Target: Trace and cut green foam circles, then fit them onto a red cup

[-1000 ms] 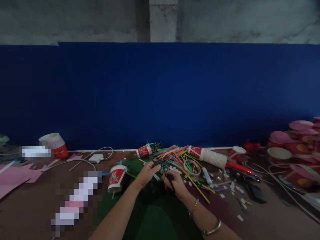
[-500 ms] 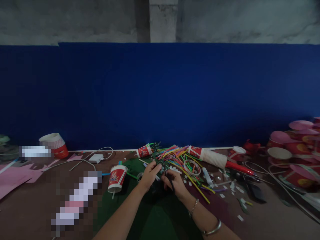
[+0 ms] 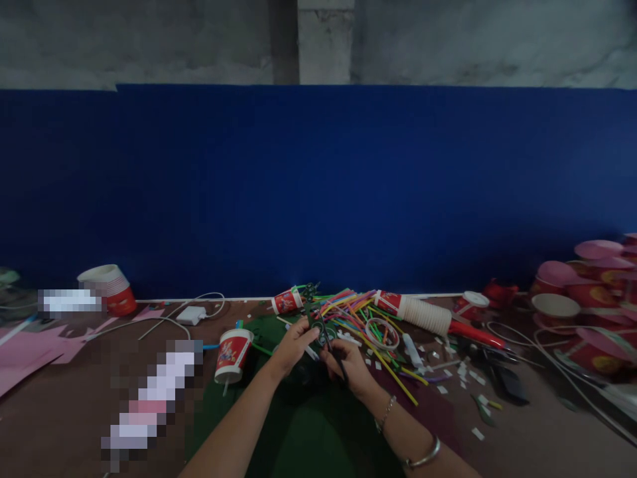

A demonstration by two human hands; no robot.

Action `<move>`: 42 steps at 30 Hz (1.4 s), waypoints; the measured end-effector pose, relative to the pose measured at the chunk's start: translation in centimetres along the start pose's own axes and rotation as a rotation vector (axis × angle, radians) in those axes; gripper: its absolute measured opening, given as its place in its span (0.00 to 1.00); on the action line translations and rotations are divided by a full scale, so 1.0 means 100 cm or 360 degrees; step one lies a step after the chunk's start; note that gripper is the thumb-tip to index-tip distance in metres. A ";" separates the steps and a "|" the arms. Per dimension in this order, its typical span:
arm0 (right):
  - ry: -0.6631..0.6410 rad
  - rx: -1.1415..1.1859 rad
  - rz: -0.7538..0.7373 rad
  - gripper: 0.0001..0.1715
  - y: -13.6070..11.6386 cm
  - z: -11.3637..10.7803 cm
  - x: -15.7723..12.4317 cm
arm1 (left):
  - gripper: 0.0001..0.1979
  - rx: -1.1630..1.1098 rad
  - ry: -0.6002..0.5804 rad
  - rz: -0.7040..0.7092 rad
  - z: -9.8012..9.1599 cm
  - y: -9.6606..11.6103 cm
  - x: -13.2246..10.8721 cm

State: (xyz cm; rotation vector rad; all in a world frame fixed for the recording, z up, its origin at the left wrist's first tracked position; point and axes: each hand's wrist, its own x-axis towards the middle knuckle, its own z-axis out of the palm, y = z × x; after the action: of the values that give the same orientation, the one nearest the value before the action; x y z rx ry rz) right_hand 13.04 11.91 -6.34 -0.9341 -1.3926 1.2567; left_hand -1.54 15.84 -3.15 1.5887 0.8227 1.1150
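Observation:
My left hand (image 3: 291, 346) is closed, pinching a dark green curly cut-out piece (image 3: 314, 320) that stands up above its fingertips. A small white bit shows below the thumb. My right hand (image 3: 351, 366) is closed around dark-handled scissors (image 3: 340, 364), their blades pointing up and left against the green piece. The exact contact between blades and piece is too dark to make out. Just behind the hands lies a heap of coloured drinking straws (image 3: 348, 302). To the left a red printed paper cup (image 3: 233, 355) lies tilted, with a straw through it.
A stack of paper cups (image 3: 425, 315) lies behind on the right, beside a tape roll (image 3: 382, 333) and a small white tube (image 3: 412, 350). White scraps (image 3: 462, 368) are scattered there. Red cups with pink tops (image 3: 597, 292) crowd the far right. A white adapter (image 3: 192, 315) sits left.
The green piece in my left hand has risen and stands more upright. My left hand has shifted slightly left; the right hand has hardly moved.

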 end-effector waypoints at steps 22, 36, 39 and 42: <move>0.0010 -0.0011 0.0007 0.17 0.000 -0.001 -0.001 | 0.12 0.0136 0.0190 0.0164 0.010 -0.013 0.000; 0.0013 -0.0043 0.0012 0.15 -0.001 0.001 0.000 | 0.13 0.0159 0.0003 0.0159 -0.001 -0.004 0.001; 0.0014 -0.0035 0.0020 0.14 -0.001 0.001 0.001 | 0.13 0.0153 0.0006 0.0153 -0.003 -0.003 0.002; 0.0021 -0.0027 0.0022 0.14 -0.002 0.002 0.001 | 0.14 0.0166 0.0065 0.0153 -0.001 -0.007 0.003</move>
State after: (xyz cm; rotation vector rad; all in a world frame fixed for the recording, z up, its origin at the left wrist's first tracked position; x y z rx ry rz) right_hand 12.86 11.93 -6.17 -0.9637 -1.3910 1.2488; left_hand -1.58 16.31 -3.69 1.7121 0.8511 1.1929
